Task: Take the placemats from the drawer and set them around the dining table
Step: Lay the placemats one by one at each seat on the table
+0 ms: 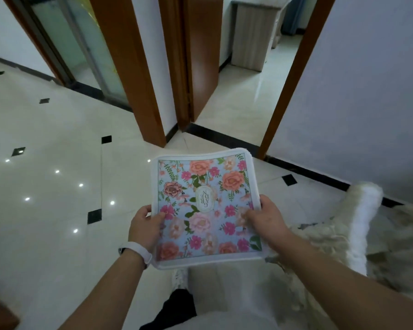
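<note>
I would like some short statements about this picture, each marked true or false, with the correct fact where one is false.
1. Both hands hold the floral placemat. True: the left hand grips its left edge and the right hand its right edge.
2. The placemat lies on a dining table. False: it is held in the air above the tiled floor; no table is in view.
3. A white band is on the left wrist. True.
4. The placemat is plain green. False: it shows pink and orange flowers on light blue, with a white border.
5. A fluffy white animal is at the person's right. True.
</note>
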A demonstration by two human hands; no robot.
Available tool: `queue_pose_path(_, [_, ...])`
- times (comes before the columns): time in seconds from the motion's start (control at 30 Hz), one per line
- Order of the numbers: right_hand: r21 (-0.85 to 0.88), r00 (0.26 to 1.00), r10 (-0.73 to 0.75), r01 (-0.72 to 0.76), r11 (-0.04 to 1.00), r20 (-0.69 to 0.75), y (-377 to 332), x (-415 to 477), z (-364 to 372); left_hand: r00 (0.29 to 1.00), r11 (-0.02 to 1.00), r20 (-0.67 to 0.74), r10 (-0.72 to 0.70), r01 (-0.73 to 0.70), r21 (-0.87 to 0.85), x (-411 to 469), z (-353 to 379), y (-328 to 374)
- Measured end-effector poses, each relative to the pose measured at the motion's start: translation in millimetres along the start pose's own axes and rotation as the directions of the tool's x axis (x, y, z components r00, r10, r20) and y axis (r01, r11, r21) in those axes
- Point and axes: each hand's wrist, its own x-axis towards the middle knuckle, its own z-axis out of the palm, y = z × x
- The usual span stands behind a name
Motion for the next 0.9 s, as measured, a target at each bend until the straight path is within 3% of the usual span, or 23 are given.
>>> queue_pose_path(0.3, [0.004,0.964,0.018,-0.018,1.0,-0.265,-75.4,72.3,38.3,0.963,0.995,0.263,0.05,-0.072,0.072,153.9,23.2,98.7])
queue_pose_path(0.57, [0.094,0.869,0.105,-0.068,0.993,-0.483,-87.7,91.3,5.1,0.863,0.986,0.501,0.068,-0.133,0.097,196.5,97.7,151.4])
queue_pose_path(0.73, [0.173,0.836,0.186,-0.111,0.979,-0.516,-78.2,112.9,-19.8,0.824,0.982,0.567,0.019,-0.122,0.143,213.3,148.3,162.5])
queue_pose_path(0.9, [0.206,0.847,0.188,-0.095,0.974,-0.497,-81.4,164.4,-46.8,0.837,0.973,0.547,0.013,-0.136,0.185,238.7,193.9,180.3])
